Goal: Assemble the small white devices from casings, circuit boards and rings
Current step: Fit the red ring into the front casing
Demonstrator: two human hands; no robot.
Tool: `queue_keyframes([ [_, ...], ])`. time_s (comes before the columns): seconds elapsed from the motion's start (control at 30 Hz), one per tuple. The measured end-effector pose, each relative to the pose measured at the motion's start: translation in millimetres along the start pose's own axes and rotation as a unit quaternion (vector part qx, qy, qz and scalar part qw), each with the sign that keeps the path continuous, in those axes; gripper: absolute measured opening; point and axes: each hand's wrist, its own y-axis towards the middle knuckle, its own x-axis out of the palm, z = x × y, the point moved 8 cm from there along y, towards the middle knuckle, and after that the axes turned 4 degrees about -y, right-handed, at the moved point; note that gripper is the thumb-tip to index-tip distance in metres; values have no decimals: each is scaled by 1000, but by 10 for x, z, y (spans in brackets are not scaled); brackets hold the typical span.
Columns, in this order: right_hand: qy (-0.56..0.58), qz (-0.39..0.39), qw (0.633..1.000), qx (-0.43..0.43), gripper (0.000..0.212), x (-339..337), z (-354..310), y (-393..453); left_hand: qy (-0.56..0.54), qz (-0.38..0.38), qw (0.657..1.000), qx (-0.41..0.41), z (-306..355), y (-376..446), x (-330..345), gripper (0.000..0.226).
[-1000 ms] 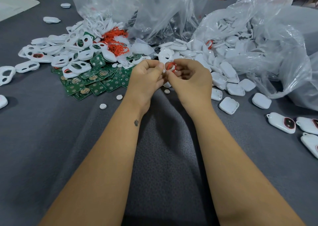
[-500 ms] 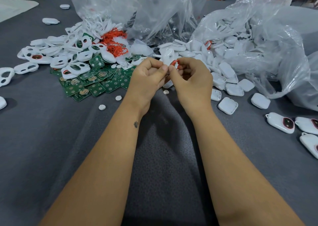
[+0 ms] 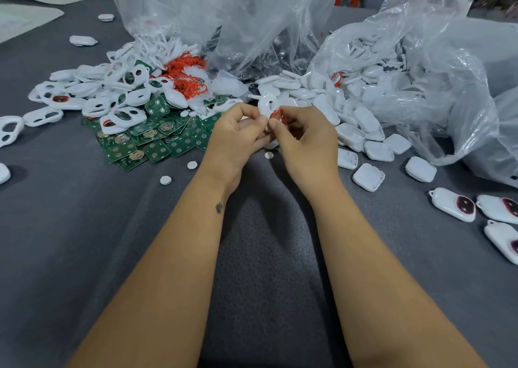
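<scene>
While both thumbs meet at chest centre, the left hand [image 3: 238, 136] and right hand [image 3: 305, 136] pinch a red ring [image 3: 276, 114] against a white casing [image 3: 267, 105] — likely to seat it. Circuit boards [image 3: 157, 140] lie just left on the tabletop [image 3: 84, 227], within reach. No legible writing.

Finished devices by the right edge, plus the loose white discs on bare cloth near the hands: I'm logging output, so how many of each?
finished devices: 3
white discs: 3
Total: 6
</scene>
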Motion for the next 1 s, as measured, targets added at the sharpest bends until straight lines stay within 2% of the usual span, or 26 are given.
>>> queue_keyframes([
  [0.2, -2, -8, 1000, 21, 14, 15, 39, -2, 15, 9, 1000, -6, -21, 5, -5, 15],
  [0.47, 146, -29, 982, 113, 15, -1, 146, -11, 25, 7, 999, -23, -25, 13, -12, 18],
  [0.63, 130, -35, 982, 135, 12, 22, 190, -4, 42, 8, 999, -24, -13, 5, -7, 20],
  [0.8, 68, -13, 993, 95, 19, 23, 155, -4, 19, 5, 999, -28, -11, -19, 9, 16],
  [1.0, -35, 39, 998, -33, 8, -52, -61, -35, -45, 7, 999, -30, 1, -16, 7, 16],
])
